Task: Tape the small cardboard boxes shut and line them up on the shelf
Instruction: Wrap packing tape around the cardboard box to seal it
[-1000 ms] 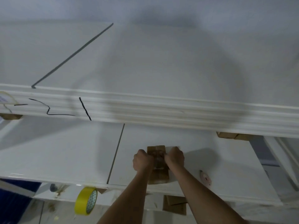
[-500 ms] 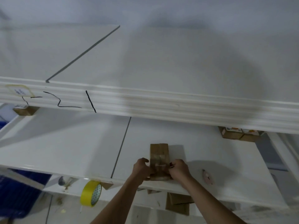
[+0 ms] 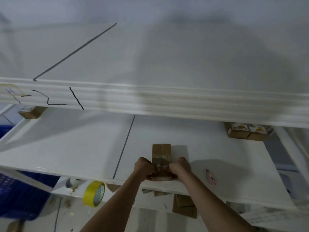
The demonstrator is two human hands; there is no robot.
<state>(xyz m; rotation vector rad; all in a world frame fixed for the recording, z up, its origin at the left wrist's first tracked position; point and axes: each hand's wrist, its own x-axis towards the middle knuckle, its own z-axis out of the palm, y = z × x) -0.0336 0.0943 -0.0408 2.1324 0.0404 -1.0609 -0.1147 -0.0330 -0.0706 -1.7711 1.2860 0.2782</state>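
White shelving fills the view, and on the middle shelf board (image 3: 83, 148) a small cardboard box (image 3: 161, 152) stands near the front edge, right of the dark seam in the board. Compared with the frames half a second and one second before, both hands have been drawn back from the box's top toward its near end: the left hand (image 3: 143, 167) and the right hand (image 3: 180, 167) are now curled against the near side of the box, where a band of clear tape (image 3: 160, 160) is seen across the flaps. This is judged to mean that the tape end is being pressed down, with shelving not yet finished. Farther back and right of the box, two labelled cartons (image 3: 245, 133) sit closed, contents hidden. Just right of the box lies a pink cutter (image 3: 211, 177). Below and left of the box, a yellow tape roll (image 3: 94, 193) is seen on the lower shelf, beside a blue crate (image 3: 18, 195) whose contents cannot be made out.
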